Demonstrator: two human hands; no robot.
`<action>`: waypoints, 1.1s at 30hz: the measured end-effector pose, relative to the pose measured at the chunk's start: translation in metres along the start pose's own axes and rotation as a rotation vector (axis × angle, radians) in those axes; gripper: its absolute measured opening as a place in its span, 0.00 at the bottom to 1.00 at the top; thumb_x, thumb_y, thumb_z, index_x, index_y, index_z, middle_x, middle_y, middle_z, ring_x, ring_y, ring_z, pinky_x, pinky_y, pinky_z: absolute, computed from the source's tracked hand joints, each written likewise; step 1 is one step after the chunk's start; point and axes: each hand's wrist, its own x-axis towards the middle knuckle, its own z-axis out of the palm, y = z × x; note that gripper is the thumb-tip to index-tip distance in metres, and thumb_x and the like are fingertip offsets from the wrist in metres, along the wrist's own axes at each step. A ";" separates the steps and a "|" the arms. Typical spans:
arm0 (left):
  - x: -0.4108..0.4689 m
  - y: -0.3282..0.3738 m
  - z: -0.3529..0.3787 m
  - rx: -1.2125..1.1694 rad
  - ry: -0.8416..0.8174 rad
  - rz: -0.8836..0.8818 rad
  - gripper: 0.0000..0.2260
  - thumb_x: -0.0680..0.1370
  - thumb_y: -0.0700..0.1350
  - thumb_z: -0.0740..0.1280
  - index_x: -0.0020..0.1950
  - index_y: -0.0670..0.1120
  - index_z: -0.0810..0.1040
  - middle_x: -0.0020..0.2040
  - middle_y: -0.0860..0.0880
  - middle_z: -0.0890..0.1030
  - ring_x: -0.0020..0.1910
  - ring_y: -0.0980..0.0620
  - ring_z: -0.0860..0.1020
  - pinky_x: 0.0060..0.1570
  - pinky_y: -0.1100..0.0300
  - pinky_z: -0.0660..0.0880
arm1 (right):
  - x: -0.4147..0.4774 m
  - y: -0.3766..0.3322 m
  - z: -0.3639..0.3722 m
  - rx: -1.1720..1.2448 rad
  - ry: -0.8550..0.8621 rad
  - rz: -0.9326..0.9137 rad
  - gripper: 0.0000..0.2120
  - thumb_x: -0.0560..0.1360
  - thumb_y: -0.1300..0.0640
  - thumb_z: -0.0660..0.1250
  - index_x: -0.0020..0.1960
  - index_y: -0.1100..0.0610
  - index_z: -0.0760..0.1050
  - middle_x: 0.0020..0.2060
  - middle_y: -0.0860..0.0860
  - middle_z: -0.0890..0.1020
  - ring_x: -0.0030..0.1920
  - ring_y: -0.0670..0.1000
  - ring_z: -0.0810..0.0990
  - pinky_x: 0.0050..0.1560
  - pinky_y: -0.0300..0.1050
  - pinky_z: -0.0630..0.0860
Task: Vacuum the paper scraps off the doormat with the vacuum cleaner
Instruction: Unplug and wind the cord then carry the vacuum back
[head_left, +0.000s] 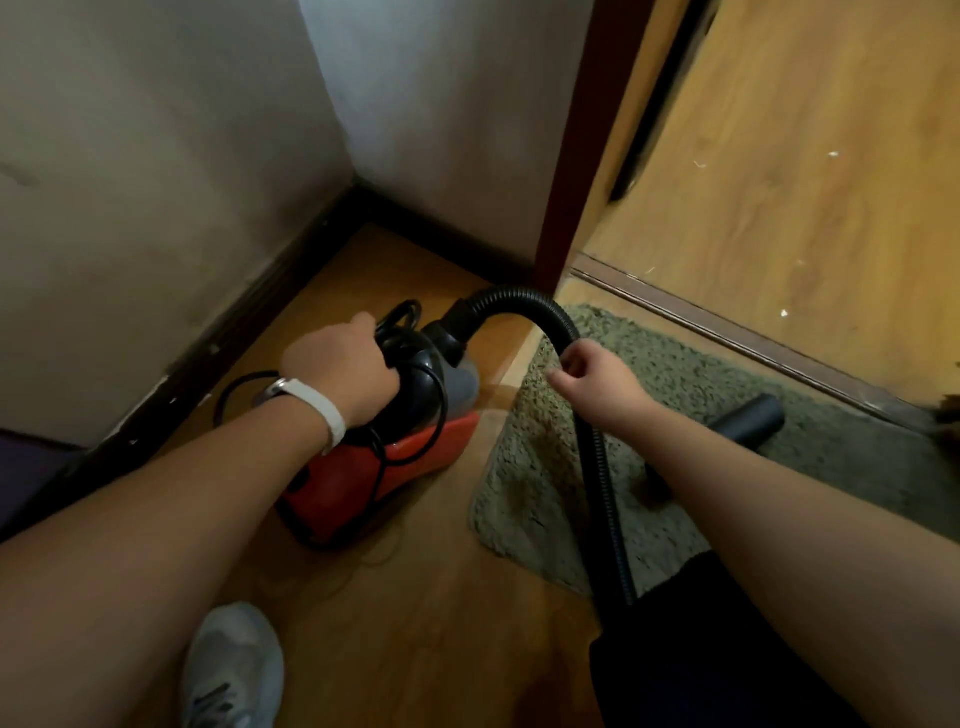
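Orange vacuum cleaner (335, 496) — hose (519, 298) end faces wall (441, 130).

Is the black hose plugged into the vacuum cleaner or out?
In: one end of the hose sits in the socket of the vacuum cleaner.

A home entryway: wooden floor (415, 597), doormat (675, 374) beside the door (805, 156).
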 end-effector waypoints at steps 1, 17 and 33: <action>-0.001 0.001 0.001 0.002 0.005 -0.002 0.12 0.75 0.51 0.65 0.51 0.47 0.68 0.35 0.50 0.70 0.30 0.50 0.68 0.29 0.57 0.61 | 0.006 0.012 -0.003 -0.004 0.003 0.042 0.15 0.77 0.47 0.70 0.58 0.55 0.73 0.48 0.51 0.81 0.44 0.50 0.81 0.45 0.48 0.80; -0.005 0.004 0.015 0.043 0.142 -0.028 0.17 0.74 0.53 0.67 0.55 0.43 0.70 0.42 0.44 0.73 0.38 0.42 0.71 0.36 0.53 0.68 | -0.005 0.141 0.067 0.250 -0.457 0.442 0.22 0.72 0.51 0.77 0.60 0.59 0.75 0.54 0.56 0.83 0.50 0.54 0.83 0.48 0.49 0.81; 0.011 -0.013 -0.007 -0.219 -0.217 0.000 0.14 0.72 0.52 0.69 0.54 0.50 0.73 0.42 0.48 0.78 0.39 0.46 0.78 0.39 0.52 0.77 | -0.020 0.115 0.019 0.460 0.026 0.391 0.08 0.71 0.64 0.70 0.40 0.57 0.71 0.34 0.56 0.77 0.34 0.55 0.77 0.36 0.49 0.76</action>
